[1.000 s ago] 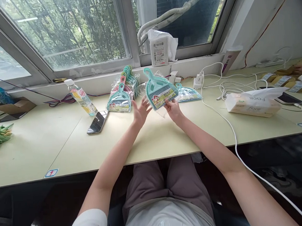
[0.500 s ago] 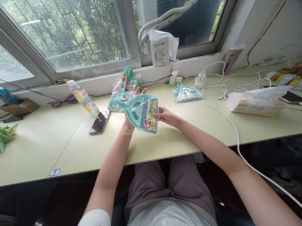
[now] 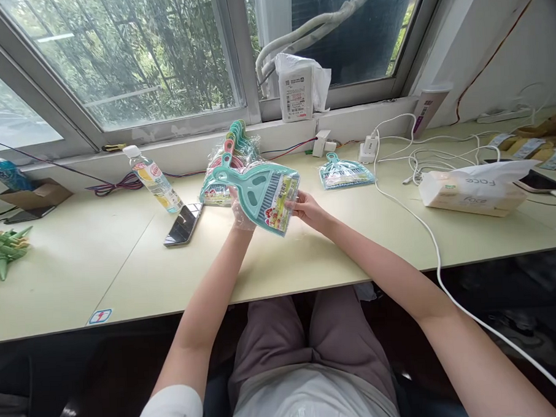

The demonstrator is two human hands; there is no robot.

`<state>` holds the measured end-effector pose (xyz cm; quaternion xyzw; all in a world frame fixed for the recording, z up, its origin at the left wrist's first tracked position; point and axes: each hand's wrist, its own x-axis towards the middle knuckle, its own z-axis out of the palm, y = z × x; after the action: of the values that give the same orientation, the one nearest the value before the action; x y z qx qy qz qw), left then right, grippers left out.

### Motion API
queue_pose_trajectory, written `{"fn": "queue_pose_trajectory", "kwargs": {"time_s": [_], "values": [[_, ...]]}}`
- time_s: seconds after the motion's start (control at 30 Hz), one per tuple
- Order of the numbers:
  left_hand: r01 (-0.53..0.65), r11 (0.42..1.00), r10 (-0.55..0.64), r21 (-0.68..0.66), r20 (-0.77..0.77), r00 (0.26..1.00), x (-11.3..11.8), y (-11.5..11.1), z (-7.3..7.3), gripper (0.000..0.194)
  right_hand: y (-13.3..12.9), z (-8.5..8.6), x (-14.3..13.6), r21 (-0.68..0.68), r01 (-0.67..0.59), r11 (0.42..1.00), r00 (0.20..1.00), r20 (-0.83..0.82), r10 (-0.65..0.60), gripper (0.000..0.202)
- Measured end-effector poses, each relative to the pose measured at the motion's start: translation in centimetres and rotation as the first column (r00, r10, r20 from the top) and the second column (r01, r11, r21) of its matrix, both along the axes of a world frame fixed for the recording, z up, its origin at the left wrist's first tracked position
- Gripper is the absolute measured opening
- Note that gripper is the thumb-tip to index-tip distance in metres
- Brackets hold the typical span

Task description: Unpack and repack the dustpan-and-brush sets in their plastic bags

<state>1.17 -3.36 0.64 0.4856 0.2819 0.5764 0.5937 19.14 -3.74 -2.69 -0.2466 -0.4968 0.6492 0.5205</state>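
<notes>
Over table [image 3: 317, 262], dustpan [image 3: 258, 197] slanting, handle [image 3: 224, 165] upper left

One held dustpan [image 3: 263, 198], two bottles [image 3: 153, 180]

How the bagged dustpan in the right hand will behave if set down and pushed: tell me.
The dustpan looks like thin moulded plastic, so it is probably stiff and light for its size. Its loose, shiny wrapper may crumple and make it slippery. Being broad and flattish, it would likely slide rather than roll.
</notes>
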Motion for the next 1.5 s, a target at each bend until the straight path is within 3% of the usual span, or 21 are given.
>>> {"fn": "queue_pose_trajectory", "kwargs": {"time_s": [0.13, 0.33, 0.47, 0.6, 0.73, 0.87, 1.03, 1.2, 1.5], "values": [[0.055, 0.998, -0.052, -0.026, 0.106, 0.993, 0.3, 0.7, -0.1, 0.075, 0.4, 0.0, 0.2, 0.01, 0.139, 0.99, 0.988, -0.066, -0.138, 0.047], [0.023, 0.993, -0.008, -0.114, 0.137, 0.991, 1.5, 0.5, -0.7, 0.078, 1.0, 0.3, 1.0, -0.05, 0.346, 0.937, 0.923, -0.159, -0.35, 0.04], [0.008, 0.992, 0.002, -0.123, 0.079, 0.997, 2.4, 0.1, -0.6, 0.061, 1.5, 0.1, 1.6, -0.078, 0.422, 0.903, 0.88, -0.204, -0.429, 0.038], [0.012, 0.994, -0.018, -0.111, -0.047, 0.999, 2.9, 0.0, -0.6, 0.038, 1.9, -0.2, 1.7, -0.076, 0.421, 0.904, 0.877, -0.218, -0.427, 0.039], [-0.038, 0.989, 0.016, -0.144, -0.153, 0.988, 3.3, 0.3, -1.4, 0.039, 2.0, -0.5, 1.4, -0.068, 0.376, 0.924, 0.907, -0.179, -0.382, 0.041], [-0.104, 0.993, 0.087, -0.062, -0.231, 0.969, 3.3, 0.7, -2.1, 0.044, 2.1, -0.4, 1.4, -0.056, 0.36, 0.931, 0.917, -0.163, -0.365, 0.041], [-0.147, 0.989, 0.147, 0.017, -0.257, 0.955, 2.6, 0.8, -1.5, 0.048, 1.9, 0.0, 1.7, -0.034, 0.313, 0.949, 0.937, -0.155, -0.314, 0.041], [-0.138, 0.99, 0.118, -0.041, -0.322, 0.94, 2.4, 0.4, -0.9, 0.046, 1.9, -0.1, 1.6, -0.051, 0.323, 0.945, 0.934, -0.141, -0.327, 0.041], [-0.105, 0.989, 0.057, -0.104, -0.387, 0.92, 3.2, 0.2, -1.4, 0.05, 1.8, -0.1, 1.5, -0.022, 0.364, 0.931, 0.919, -0.156, -0.363, 0.038]]}}
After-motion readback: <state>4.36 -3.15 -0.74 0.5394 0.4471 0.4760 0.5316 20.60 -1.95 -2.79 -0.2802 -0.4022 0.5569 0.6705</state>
